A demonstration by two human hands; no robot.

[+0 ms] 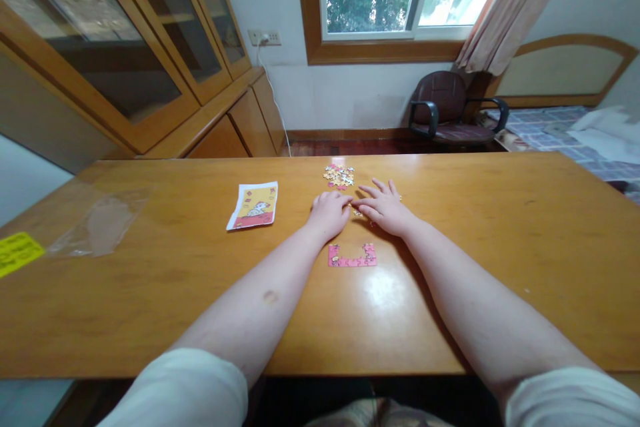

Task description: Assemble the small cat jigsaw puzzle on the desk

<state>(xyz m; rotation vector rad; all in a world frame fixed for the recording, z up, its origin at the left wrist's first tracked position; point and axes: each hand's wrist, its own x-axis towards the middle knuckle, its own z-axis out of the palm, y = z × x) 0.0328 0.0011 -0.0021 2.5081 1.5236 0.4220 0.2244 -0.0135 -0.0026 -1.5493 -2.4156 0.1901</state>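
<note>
My left hand [330, 212] rests on the table with its fingers bent and held together, the fingertips pointing right. Whatever lies under those fingers is hidden. Close beside it, my right hand [386, 208] is open, fingers spread over a few loose puzzle pieces [358, 213] that are partly covered. Nearer to me lies a partly joined pink puzzle [353, 262], a bottom row with short sides rising left and right. Beyond my hands sits a pile of loose puzzle pieces [339, 176], mostly yellow and white with some pink.
A picture sheet [254, 205] with a white animal on yellow and pink lies left of my hands. Further left are a clear plastic bag [103, 223] and a yellow label [20, 253] on the wooden table [190, 293]. A chair [445, 107] stands beyond the table.
</note>
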